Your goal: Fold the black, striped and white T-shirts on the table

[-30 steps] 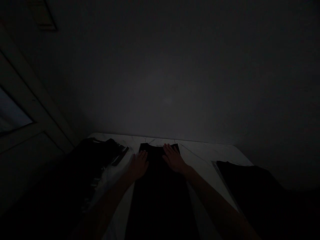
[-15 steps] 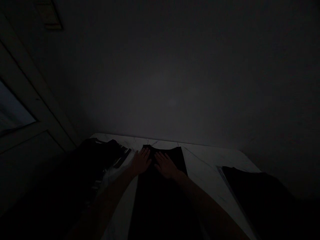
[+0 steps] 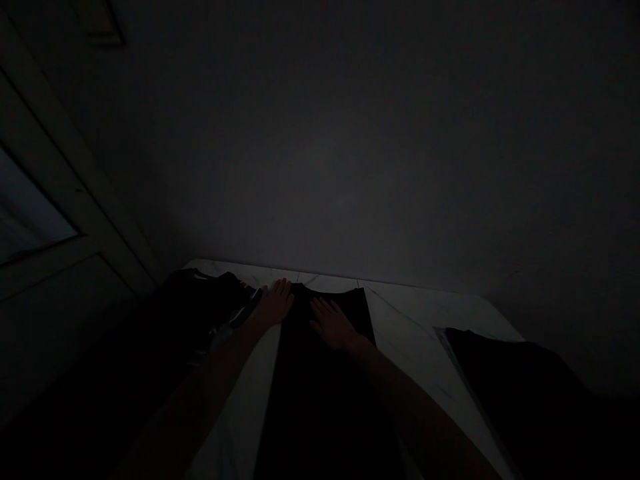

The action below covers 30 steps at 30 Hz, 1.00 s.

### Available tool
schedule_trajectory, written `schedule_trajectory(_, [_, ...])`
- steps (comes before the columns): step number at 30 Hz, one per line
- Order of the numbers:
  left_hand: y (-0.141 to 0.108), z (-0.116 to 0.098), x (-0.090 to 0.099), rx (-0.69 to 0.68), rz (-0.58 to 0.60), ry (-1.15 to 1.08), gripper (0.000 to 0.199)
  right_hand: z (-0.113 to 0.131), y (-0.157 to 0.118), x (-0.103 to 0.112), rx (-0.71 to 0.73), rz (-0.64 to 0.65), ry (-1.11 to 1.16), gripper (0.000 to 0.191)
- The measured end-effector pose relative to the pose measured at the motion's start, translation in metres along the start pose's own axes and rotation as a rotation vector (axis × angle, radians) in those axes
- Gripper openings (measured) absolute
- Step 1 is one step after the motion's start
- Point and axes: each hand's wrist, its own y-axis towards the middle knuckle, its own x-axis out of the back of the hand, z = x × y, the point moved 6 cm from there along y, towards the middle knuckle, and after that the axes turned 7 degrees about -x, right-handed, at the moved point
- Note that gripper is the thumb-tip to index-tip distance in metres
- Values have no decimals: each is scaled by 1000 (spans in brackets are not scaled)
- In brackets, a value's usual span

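Observation:
A black garment (image 3: 325, 393), its far edge curved like a neckline, lies lengthwise before me on a white marble-patterned table (image 3: 405, 320). My left hand (image 3: 277, 302) is at the garment's far left corner, fingers stretched out and nothing in its grasp. Flat on the cloth near the curved edge rests my right hand (image 3: 333, 323), its fingers spread. The picture is very dark, so folds and details of the black cloth are hidden.
To the left lie dark garments (image 3: 200, 300) with some light stripes. Another dark garment (image 3: 500, 360), with a pale edge along its left side, lies at the right. A wall (image 3: 345, 167) rises behind the table; a door (image 3: 75, 220) stands at far left.
My left hand has slid outward to the left and slightly away from me, to the garment's corner. The right hand has barely moved. The view has shifted a little.

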Motion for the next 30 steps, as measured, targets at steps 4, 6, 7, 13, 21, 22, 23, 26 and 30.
schedule_trajectory(4, [-43, -22, 18, -33, -58, 15, 57, 0, 0, -1, 5, -4, 3, 68])
schedule_trajectory(6, [-82, -47, 17, -150, -8, -3, 58, 0, -1, -2, 12, -8, 2, 67])
schedule_trajectory(7, [-104, -60, 15, -215, 30, -19, 59, 0, -1, -3, 10, -9, -1, 67])
schedule_trajectory(13, [-212, -97, 20, -214, 59, -40, 60, -1, 1, -1, 12, 2, -28, 66])
schedule_trajectory(21, [-269, -121, 27, -193, 17, -26, 70, 36, -18, 9, 93, -29, -19, 70])
schedule_trajectory(22, [-272, -122, 25, -196, 15, -22, 70, 46, -22, 8, 124, -15, -17, 69])
schedule_trajectory(23, [-274, -122, 22, -206, 14, -20, 69, 55, -26, 7, 134, 5, -15, 69])
schedule_trajectory(26, [-273, -120, 19, -219, 2, -10, 66, 70, -36, 15, 109, -14, 1, 68])
schedule_trajectory(30, [-241, -114, 29, -218, -31, -8, 61, 73, -69, 38, 161, -136, 17, 66])
